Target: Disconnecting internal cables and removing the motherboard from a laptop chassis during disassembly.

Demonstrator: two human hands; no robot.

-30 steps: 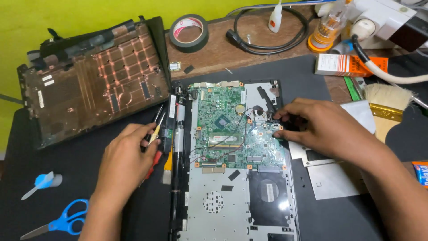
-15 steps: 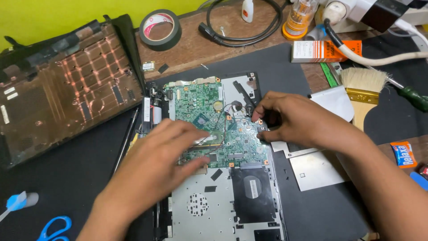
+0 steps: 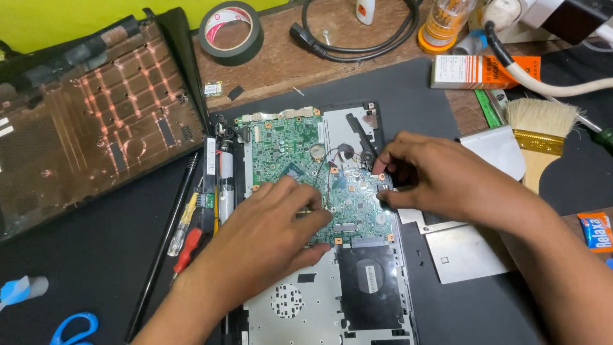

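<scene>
Your left hand (image 3: 274, 236) lies flat on the green motherboard (image 3: 300, 172), fingers together; your right hand (image 3: 440, 182) pinches at its right edge, board running away from you.

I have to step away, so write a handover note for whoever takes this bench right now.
Left hand: flat on the green motherboard, empty as far as shows.
Right hand: fingertips pinched at the board's right edge; what they grip is hidden.
The board sits in the opened laptop chassis on the black mat. The removed bottom cover lies upper left.
Screwdrivers lie left of the chassis; brush to the right.
Done: cover off, board exposed.
Left: board still seated in the chassis.
</scene>
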